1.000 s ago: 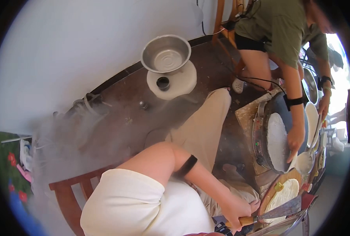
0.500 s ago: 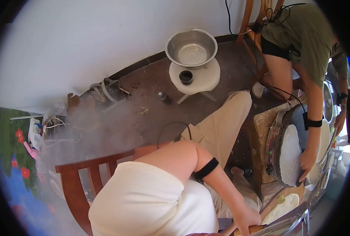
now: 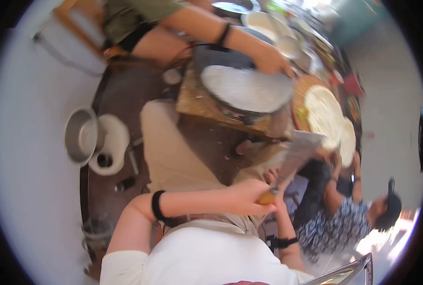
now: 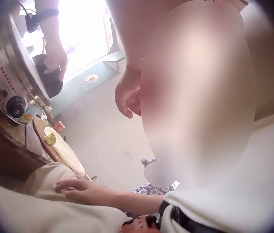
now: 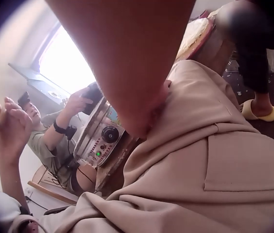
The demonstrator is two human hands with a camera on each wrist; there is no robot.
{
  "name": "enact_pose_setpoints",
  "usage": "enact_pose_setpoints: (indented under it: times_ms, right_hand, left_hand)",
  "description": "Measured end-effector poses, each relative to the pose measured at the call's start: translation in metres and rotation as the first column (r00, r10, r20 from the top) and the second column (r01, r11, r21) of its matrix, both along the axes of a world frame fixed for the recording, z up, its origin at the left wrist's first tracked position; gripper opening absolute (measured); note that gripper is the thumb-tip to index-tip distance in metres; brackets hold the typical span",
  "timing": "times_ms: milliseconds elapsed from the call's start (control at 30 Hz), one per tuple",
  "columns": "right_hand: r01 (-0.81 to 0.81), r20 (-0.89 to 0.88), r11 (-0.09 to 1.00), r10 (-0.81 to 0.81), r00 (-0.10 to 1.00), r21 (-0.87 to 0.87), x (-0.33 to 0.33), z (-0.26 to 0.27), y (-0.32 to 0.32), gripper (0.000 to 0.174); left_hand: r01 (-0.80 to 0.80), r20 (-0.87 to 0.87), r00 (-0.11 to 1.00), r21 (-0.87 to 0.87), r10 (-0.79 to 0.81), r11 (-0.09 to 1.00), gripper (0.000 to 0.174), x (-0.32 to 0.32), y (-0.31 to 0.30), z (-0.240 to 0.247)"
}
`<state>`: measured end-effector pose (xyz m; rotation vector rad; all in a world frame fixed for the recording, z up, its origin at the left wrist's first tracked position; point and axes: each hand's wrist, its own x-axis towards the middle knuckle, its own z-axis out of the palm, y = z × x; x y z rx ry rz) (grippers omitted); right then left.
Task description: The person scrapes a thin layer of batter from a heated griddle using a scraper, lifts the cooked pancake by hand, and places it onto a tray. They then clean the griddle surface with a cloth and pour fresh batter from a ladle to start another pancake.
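Observation:
In the head view my left hand [image 3: 247,197] grips the wooden handle of a metal spatula [image 3: 304,149], its broad blade raised toward the board side and blurred by motion. My right hand [image 4: 86,191] rests on my trousered leg with its fingers loose. Only its fingertips show behind the left hand in the head view. A pale round sheet of batter [image 3: 240,85] covers part of the round griddle [image 3: 209,54]. Another person's hand [image 3: 271,59] reaches to the griddle's edge. Beside it, a wooden board [image 3: 299,97] bears a pale flatbread [image 3: 323,114] and a small yellow-green piece [image 3: 302,114].
At left stand a steel basin [image 3: 81,135] and a white stool [image 3: 119,140] with a dark cup [image 3: 103,160]. Bowls and a ladle [image 3: 287,46] crowd beyond the griddle. A person in a patterned shirt [image 3: 328,232] sits at right, hands near the flatbread.
The head view has swung round, bringing the griddle to the centre and the patterned-shirted person into view. My left hand keeps hold of the spatula, whose blade now shows fully.

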<state>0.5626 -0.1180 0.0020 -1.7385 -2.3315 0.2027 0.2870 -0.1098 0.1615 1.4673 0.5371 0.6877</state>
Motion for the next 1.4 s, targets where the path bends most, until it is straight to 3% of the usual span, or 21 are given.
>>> enact_pose_setpoints:
  times_ms: [33, 167, 333, 400, 433, 500, 533, 567, 633, 733, 800, 833, 933, 967, 1067, 1167, 1200, 1267, 1333, 1400]
  right_hand:
    - [0.007, -0.013, 1.0, -0.008, 1.0, -0.008, -0.011, 0.0, -0.003, 0.02]
    - [0.065, -0.051, 0.998, -0.066, 0.997, -0.012, -0.032, -0.006, -0.005, 0.018]
    - [0.104, -0.095, 0.994, -0.101, 0.99, 0.024, -0.038, -0.008, -0.008, 0.014]
    - [0.107, -0.087, 0.994, -0.107, 0.99, -0.007, -0.043, -0.003, -0.014, 0.014]
    - [0.098, -0.05, 0.99, -0.104, 0.993, -0.105, -0.045, -0.002, -0.015, 0.015]
    - [0.009, -0.335, 0.962, -0.103, 0.936, -0.272, -0.047, 0.005, -0.007, 0.022]
    - [-0.132, -0.65, 0.925, -0.144, 0.746, -0.357, -0.062, 0.013, -0.014, 0.029]
    - [-0.288, -0.855, 0.871, -0.24, 0.459, -0.399, -0.077, 0.02, -0.021, 0.037]
    - [-0.482, -0.908, 0.795, -0.418, 0.002, -0.367, -0.113, 0.023, -0.034, 0.047]
    - [-0.454, -0.868, 0.822, -0.462, -0.183, -0.342, -0.134, 0.025, -0.044, 0.05]
    - [-0.404, -0.869, 0.869, -0.413, -0.273, -0.286, -0.144, 0.042, -0.05, 0.051]
    - [-0.372, -0.836, 0.872, -0.443, -0.323, -0.318, -0.15, 0.039, -0.054, 0.063]
    - [-0.4, -0.782, 0.856, -0.484, -0.392, -0.328, -0.15, 0.041, -0.057, 0.051]
    - [-0.366, -0.79, 0.847, -0.508, -0.342, -0.386, -0.147, 0.044, -0.054, 0.059]
    - [-0.319, -0.805, 0.867, -0.483, -0.345, -0.383, -0.144, 0.033, -0.049, 0.054]
    - [-0.216, -0.851, 0.893, -0.445, -0.278, -0.396, -0.137, 0.023, -0.049, 0.044]
    - [-0.174, -0.862, 0.901, -0.432, -0.264, -0.398, -0.133, 0.022, -0.048, 0.04]
    - [-0.089, -0.874, 0.911, -0.412, -0.26, -0.403, -0.123, 0.021, -0.052, 0.032]
    - [-0.011, -0.894, 0.919, -0.385, -0.227, -0.393, -0.112, 0.02, -0.056, 0.026]
    - [0.061, -0.922, 0.927, -0.358, -0.145, -0.369, -0.105, 0.005, -0.05, 0.023]
  left_hand:
    - [0.003, 0.04, 0.999, -0.1, 0.001, 0.995, 0.016, -0.009, 0.001, -0.005]
    - [-0.119, -0.231, 0.971, -0.228, 0.065, 0.966, 0.012, -0.038, 0.004, -0.04]
    - [-0.133, -0.477, 0.878, -0.145, 0.048, 0.98, 0.006, -0.062, 0.003, -0.05]
    - [-0.147, -0.459, 0.887, -0.206, 0.037, 0.967, 0.009, -0.054, -0.002, -0.048]
    - [-0.156, -0.443, 0.895, -0.23, 0.039, 0.961, 0.011, -0.048, -0.002, -0.049]
    - [-0.098, -0.438, 0.899, -0.179, 0.01, 0.979, 0.011, -0.03, 0.004, -0.051]
    - [-0.078, -0.443, 0.896, -0.171, -0.006, 0.982, 0.012, -0.024, 0.0, -0.051]
    - [-0.174, -0.464, 0.884, -0.238, 0.046, 0.956, 0.012, -0.014, -0.002, -0.049]
    - [-0.222, -0.435, 0.885, -0.077, 0.167, 0.972, 0.014, 0.003, -0.004, -0.059]
    - [-0.282, -0.423, 0.853, 0.122, 0.307, 0.952, 0.02, 0.02, -0.007, -0.065]
    - [-0.262, -0.457, 0.836, 0.155, 0.305, 0.952, 0.024, 0.022, -0.012, -0.063]
    - [-0.252, -0.467, 0.829, 0.179, 0.308, 0.951, 0.027, 0.02, -0.017, -0.064]
    - [-0.237, -0.47, 0.843, 0.112, 0.261, 0.965, 0.033, 0.02, -0.024, -0.078]
    - [-0.199, -0.484, 0.846, 0.106, 0.225, 0.974, 0.035, 0.019, -0.024, -0.08]
    - [-0.154, -0.56, 0.803, 0.139, 0.206, 0.978, 0.035, 0.021, -0.024, -0.075]
    - [0.219, -0.807, 0.59, 0.118, -0.034, 0.969, 0.029, 0.014, -0.016, -0.037]
    - [0.194, -0.624, 0.78, 0.303, 0.041, 0.933, 0.029, -0.001, -0.011, -0.014]
    - [0.066, -0.193, 0.979, 0.615, 0.069, 0.786, 0.029, -0.03, 0.0, 0.04]
    - [-0.051, 0.047, 0.999, 0.782, 0.023, 0.621, 0.03, -0.046, 0.011, 0.096]
    - [-0.098, 0.142, 0.988, 0.871, -0.055, 0.482, 0.031, -0.04, 0.022, 0.12]
